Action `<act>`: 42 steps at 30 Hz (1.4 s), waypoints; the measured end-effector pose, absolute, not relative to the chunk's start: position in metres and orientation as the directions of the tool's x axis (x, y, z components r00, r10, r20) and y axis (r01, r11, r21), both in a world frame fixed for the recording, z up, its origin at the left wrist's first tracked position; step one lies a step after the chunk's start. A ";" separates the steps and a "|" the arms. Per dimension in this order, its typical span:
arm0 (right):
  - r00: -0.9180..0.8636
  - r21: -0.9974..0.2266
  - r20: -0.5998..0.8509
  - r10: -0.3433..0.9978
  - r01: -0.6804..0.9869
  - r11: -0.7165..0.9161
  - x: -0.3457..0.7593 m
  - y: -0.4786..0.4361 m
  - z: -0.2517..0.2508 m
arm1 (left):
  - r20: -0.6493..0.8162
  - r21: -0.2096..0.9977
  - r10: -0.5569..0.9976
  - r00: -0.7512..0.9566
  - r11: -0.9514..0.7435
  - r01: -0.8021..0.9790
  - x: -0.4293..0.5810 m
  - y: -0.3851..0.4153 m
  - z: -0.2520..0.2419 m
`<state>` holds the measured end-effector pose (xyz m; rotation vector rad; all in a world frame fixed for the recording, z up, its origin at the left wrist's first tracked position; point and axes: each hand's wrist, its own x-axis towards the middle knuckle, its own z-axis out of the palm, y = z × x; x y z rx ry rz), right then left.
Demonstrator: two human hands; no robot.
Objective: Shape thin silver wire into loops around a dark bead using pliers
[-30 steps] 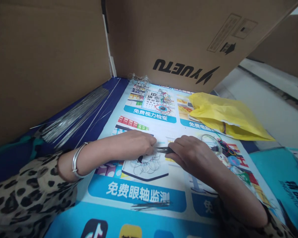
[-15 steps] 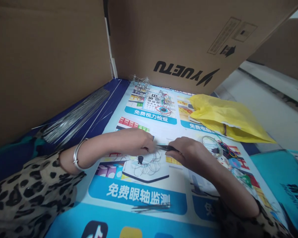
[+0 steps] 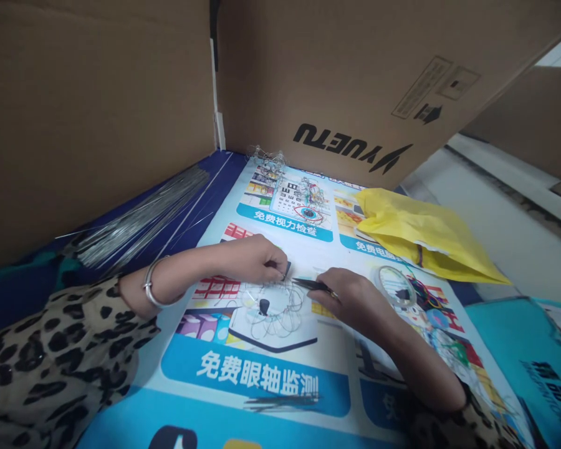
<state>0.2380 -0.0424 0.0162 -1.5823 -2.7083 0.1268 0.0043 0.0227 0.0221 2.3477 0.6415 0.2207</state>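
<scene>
My left hand (image 3: 262, 260) pinches the upper edge of a thin wire piece (image 3: 280, 327) bent into flower-like loops. The wire piece extends below its fingers over the printed sheet. My right hand (image 3: 348, 293) is wrapped round dark, slim-jawed pliers (image 3: 308, 284); their jaws are slightly parted and point left at the left fingertips, with a small gap between. The handles are mostly hidden in my palm. Nearer to me, several short dark wire pieces (image 3: 283, 402) lie in a small bundle on the sheet.
A bundle of long straight wires (image 3: 143, 218) lies at left on dark blue cloth. Tangled wire pieces (image 3: 266, 161) sit at the back. At right are a yellow bag (image 3: 425, 231), a clear ring-shaped roll (image 3: 396, 287) and coloured cords (image 3: 427, 293). Cardboard walls (image 3: 355, 75) stand behind.
The pliers have drawn slightly away from my left fingers, and their jaws now show parted. My left hand stays at the wire piece. The view has shifted a little.
</scene>
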 end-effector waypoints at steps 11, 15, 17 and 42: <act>-0.527 -0.017 -0.030 0.849 0.850 0.527 0.235 -0.042 0.011 | -0.040 0.688 0.512 0.858 -0.609 0.395 0.004 0.021 0.017; -0.533 -0.017 -0.028 0.845 0.846 0.533 0.236 -0.040 0.009 | -0.003 0.665 0.509 0.861 -0.642 0.382 0.005 0.019 0.017; -0.534 -0.012 -0.026 0.845 0.845 0.534 0.237 -0.040 0.008 | 0.033 0.634 0.492 0.870 -0.683 0.363 0.006 0.018 0.017; -0.556 -0.031 -0.014 0.831 0.831 0.556 0.236 -0.038 0.009 | 0.329 0.081 0.188 0.925 -0.982 0.171 -0.018 -0.008 0.000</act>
